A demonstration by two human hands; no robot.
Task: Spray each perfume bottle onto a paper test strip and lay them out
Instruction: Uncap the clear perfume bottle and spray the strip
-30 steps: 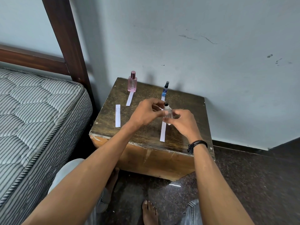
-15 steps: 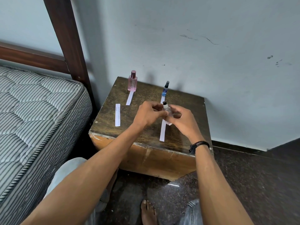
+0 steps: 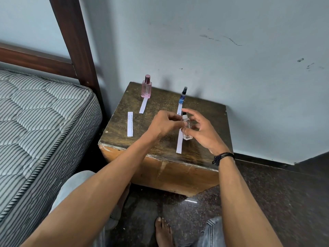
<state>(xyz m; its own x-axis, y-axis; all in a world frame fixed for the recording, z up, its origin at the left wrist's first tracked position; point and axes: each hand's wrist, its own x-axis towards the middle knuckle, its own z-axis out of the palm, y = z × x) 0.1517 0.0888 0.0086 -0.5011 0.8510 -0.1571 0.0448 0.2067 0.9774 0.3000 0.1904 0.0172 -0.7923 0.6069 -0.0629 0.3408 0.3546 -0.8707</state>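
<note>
Both hands (image 3: 185, 126) hide 1 strip (image 3: 179, 139) beneath clear bottle (image 3: 186, 129).

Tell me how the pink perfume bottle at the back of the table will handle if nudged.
The pink perfume bottle looks tall and narrow with a metal-looking cap, so it probably tips rather than slides. It appears to be glass: likely rigid, smooth and breakable. Its foot seems to touch a paper strip, which may shift.

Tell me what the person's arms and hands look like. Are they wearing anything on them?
Both arms are bare, with no sleeves showing up to the edge of the picture. The right hand has a black braided cord bracelet around its wrist, with a small knot hanging at one side. The left hand has nothing on its wrist. No rings, gloves or watch can be seen.
</note>
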